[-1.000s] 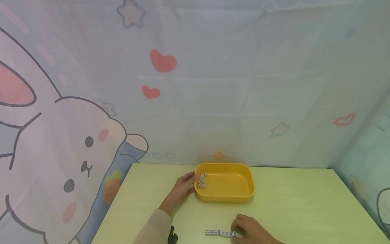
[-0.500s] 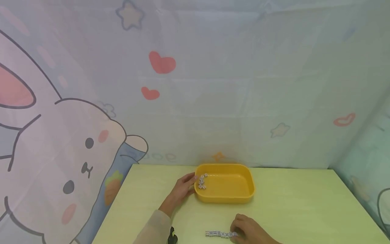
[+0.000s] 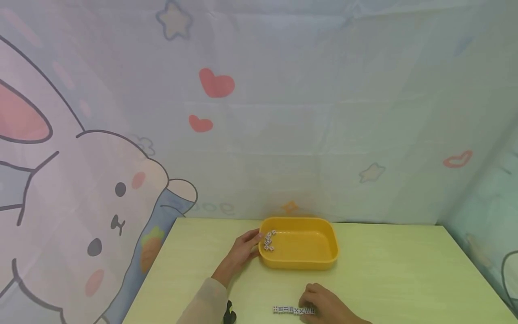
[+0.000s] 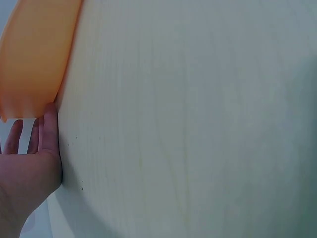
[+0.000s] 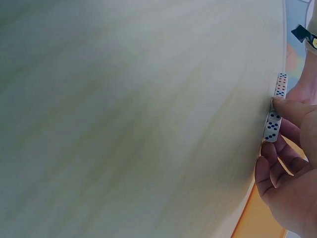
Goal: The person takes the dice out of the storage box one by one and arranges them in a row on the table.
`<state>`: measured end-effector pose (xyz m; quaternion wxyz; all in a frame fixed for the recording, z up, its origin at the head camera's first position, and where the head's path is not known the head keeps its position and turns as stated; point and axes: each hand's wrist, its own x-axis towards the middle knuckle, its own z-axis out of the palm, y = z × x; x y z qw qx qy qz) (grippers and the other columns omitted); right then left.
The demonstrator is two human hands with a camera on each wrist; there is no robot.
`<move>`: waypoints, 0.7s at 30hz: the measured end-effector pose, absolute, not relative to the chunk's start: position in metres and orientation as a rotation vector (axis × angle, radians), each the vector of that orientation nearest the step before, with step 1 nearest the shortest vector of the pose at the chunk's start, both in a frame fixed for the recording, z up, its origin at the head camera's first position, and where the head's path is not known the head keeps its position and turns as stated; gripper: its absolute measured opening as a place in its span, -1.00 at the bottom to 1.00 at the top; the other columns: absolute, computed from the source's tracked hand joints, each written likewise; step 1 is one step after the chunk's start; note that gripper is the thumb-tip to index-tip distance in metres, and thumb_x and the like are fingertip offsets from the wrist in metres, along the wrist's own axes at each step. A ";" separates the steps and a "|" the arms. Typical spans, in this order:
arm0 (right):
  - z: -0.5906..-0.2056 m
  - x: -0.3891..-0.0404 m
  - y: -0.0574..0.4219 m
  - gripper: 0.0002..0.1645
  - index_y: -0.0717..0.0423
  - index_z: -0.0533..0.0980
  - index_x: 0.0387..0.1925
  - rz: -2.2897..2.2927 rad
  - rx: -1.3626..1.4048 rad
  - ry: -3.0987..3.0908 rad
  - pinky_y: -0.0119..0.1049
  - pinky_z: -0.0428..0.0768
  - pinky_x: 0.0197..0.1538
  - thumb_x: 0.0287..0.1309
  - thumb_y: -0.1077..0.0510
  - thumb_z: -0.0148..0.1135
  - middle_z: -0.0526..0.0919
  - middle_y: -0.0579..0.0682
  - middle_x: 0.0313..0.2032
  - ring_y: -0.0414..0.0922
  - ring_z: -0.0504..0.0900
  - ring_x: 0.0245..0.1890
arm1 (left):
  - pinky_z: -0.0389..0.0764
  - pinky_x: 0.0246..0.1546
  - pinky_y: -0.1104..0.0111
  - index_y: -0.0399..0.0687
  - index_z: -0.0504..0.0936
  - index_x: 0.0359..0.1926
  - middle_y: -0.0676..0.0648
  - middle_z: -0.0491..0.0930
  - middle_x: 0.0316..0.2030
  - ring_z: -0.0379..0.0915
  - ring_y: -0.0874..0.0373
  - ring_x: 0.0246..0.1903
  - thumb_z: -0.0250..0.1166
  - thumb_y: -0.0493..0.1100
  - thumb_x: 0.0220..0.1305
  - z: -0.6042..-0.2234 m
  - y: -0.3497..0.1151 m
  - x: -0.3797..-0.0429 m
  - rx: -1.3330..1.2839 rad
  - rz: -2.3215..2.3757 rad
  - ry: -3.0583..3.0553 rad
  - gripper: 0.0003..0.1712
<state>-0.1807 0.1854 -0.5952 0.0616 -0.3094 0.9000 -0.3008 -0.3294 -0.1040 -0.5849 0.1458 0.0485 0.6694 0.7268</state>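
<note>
A row of small white dice [image 3: 286, 310] with dark and red pips lies on the table near the front. My right hand [image 3: 326, 306] is at the row's right part, thumb on the near side and fingers on the far side. The right wrist view shows the thumb [image 5: 289, 109] against the dice [image 5: 271, 126], with fingers curled behind them. My left hand [image 3: 243, 248] touches the left end of a yellow plastic tray [image 3: 299, 264]. Its fingers [image 4: 49, 131] look fairly straight against the tray wall. Several loose dice [image 3: 268, 241] lie inside the tray's left end.
The pale wooden table [image 3: 404, 270] runs back to a printed cloth backdrop [image 3: 307, 112] with a cartoon rabbit. A small black object [image 3: 229, 313] shows by the left sleeve [image 3: 204, 303] at the front. A dark cable [image 3: 503, 274] hangs at the far right.
My right hand has shifted slightly left along the row of dice, its fingers now covering more of the right part. The left hand and tray stay in place.
</note>
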 end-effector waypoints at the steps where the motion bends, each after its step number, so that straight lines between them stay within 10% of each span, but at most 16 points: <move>1: -0.595 -0.181 0.185 -0.83 -0.21 0.68 -0.21 -0.908 -0.945 2.723 -0.41 0.58 -0.16 0.24 -0.05 0.56 0.46 -0.45 -0.26 -0.43 0.38 -0.25 | 0.70 0.23 0.19 -0.27 0.36 0.53 -0.30 0.41 0.43 0.44 -0.14 0.35 0.23 0.00 0.62 -0.585 -0.104 -0.329 0.138 2.094 1.929 -0.33; 21: -0.556 -0.211 0.175 -0.82 -0.11 0.70 -0.11 -1.272 -1.003 2.714 -0.38 0.68 -0.20 0.37 -0.06 0.45 0.60 -0.33 -0.25 -0.30 0.57 -0.26 | 0.69 0.25 0.17 -0.26 0.38 0.53 -0.29 0.40 0.44 0.40 -0.18 0.39 0.27 0.05 0.59 -0.587 -0.104 -0.331 0.138 2.103 1.908 -0.29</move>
